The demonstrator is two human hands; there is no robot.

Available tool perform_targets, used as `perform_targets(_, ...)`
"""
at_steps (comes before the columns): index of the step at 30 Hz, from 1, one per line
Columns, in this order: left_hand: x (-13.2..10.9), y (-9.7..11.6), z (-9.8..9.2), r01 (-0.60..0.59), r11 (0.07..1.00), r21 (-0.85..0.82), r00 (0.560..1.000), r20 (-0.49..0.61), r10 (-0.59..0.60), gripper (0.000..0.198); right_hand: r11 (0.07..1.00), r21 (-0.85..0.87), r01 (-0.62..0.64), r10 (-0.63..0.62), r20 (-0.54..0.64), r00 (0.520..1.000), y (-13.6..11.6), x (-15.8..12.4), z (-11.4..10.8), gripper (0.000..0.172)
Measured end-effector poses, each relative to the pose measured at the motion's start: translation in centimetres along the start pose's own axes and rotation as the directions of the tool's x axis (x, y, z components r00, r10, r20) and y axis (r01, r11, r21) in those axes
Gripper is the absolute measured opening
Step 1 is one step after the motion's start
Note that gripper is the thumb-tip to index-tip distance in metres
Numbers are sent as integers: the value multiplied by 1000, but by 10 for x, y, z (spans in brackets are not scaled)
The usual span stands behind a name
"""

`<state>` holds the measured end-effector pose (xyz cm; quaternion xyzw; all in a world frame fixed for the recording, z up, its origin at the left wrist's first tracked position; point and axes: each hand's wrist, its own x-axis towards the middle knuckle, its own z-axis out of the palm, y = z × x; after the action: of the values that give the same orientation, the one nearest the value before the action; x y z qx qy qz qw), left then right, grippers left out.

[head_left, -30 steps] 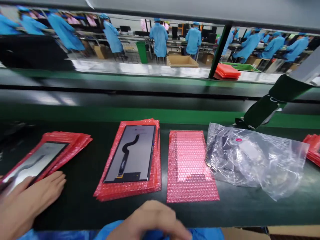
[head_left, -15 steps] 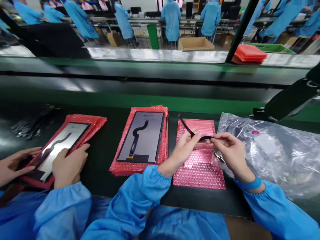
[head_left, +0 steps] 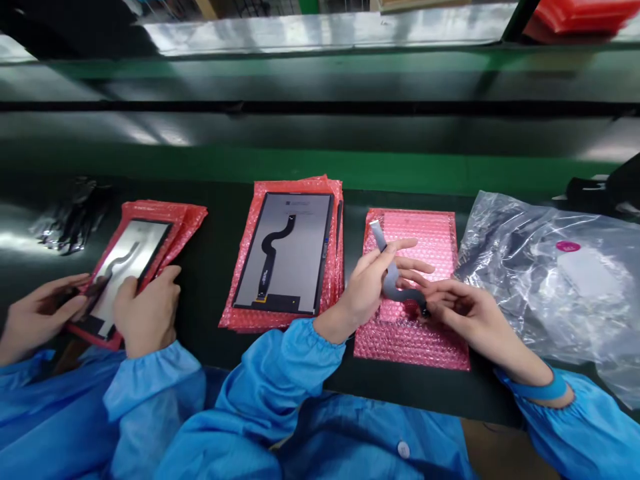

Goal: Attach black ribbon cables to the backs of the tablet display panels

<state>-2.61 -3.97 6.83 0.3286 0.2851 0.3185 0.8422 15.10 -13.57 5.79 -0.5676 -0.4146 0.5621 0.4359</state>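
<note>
A flex cable [head_left: 391,283], its grey face showing, runs in a curve between my hands above a pink bubble-wrap bag [head_left: 415,350]. My right hand [head_left: 465,317] pinches its dark lower end between thumb and fingertips. The cable passes behind part of my left hand [head_left: 370,283], whose fingers are stretched out and apart; its light upper tip sticks out above. Left of my hands, a display panel [head_left: 305,267] lies back side up on stacked red bubble-wrap bags [head_left: 240,319], with a black S-shaped flex cable [head_left: 270,250] on its back.
At left, a co-worker's hands [head_left: 147,310] hold another panel [head_left: 143,237] over red bags. Behind them lies a pile of dark cables [head_left: 75,217]. A clear plastic bag [head_left: 530,267] with a pink sticker lies at right. A raised ledge [head_left: 350,127] runs along the back.
The view has tilted downward. The cable in my hands has turned from its black side to its grey side. My left fingers have spread from a pinch, while my right hand keeps its end.
</note>
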Motion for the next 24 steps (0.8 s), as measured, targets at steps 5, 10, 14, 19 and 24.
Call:
perform_targets(5,0,-5,3,49,998,28,999,-17,-49,40,994,-7,-106,106,124,987,5,-7,3,33)
perform_targets(10,-5,-5,7,84,996,-5,994,69,-84,50,993,-17,-113,115,161,980,0,-7,7,32)
perform_targets(14,-7,0,7,86,990,-111,983,171,-66,42,994,6,-109,107,155,982,-5,-6,7,36)
perform_targets(19,-7,2,9,72,992,-104,988,147,-56,34,993,46,-105,94,188,978,-9,-3,7,40)
perform_targets(24,-8,0,12,54,996,-68,995,90,-48,35,995,61,-78,64,209,976,-13,-3,7,38)
